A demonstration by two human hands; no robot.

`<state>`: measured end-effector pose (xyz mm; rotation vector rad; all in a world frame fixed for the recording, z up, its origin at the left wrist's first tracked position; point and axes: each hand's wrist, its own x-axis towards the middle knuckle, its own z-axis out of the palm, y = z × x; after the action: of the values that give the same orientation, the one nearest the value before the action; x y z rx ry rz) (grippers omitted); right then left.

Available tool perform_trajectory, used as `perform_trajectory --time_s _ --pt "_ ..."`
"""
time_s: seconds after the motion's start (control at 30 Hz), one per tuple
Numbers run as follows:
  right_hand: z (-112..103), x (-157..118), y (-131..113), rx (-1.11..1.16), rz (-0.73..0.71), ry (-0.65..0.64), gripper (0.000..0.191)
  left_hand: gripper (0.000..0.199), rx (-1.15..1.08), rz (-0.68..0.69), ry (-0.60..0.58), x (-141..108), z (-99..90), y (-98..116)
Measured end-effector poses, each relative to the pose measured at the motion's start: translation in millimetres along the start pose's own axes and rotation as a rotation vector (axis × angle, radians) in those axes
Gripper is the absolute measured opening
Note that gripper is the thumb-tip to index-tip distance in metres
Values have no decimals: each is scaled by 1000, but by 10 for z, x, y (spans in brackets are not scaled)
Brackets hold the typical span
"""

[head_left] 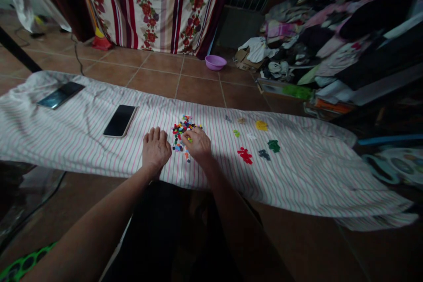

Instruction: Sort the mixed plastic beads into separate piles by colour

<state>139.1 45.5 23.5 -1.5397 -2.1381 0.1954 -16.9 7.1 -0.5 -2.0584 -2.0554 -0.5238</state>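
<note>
A mixed heap of small coloured pieces (180, 130), perhaps tiny plastic bricks, lies on the striped cloth (218, 176). Over the heap's right side is my right hand (200, 144), thumb and forefinger pinched together among the pieces; whatever is between them is too small to make out. My left hand (156, 149) rests palm down just left of the heap, fingers stretched out on the cloth. Farther right lie groups sorted by colour: red pieces (245, 155), dark grey pieces (264, 154), green pieces (273, 146), yellow pieces (261, 125), white pieces (251, 136) and lime pieces (236, 133).
Left of my hands lies a phone (120, 120), with a second dark-screened device (61, 95) beyond it. Small tan pieces (242, 120) sit at the cloth's far side. On the tiled floor stand a purple basin (215, 62) and a large clothes pile (297, 39).
</note>
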Motion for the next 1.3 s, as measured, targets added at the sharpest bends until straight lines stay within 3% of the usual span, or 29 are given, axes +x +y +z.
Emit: perform_trajectory --time_s 0.23,0.5,0.67,0.93,1.3 --pt "89 67 -131 -169 56 -125 18 32 -14 -15 4 1 3 4" --pt "93 121 -145 -79 190 -193 17 31 -11 -7 3 3 6 -2" --pt "47 131 -134 57 218 -136 15 31 -12 -4 13 1 15 -6" --pt "72 77 82 411 287 -13 8 31 12 11 16 -4 7 -12" --pt "85 -23 279 541 287 1 7 33 -24 10 15 -15 -18 -9"
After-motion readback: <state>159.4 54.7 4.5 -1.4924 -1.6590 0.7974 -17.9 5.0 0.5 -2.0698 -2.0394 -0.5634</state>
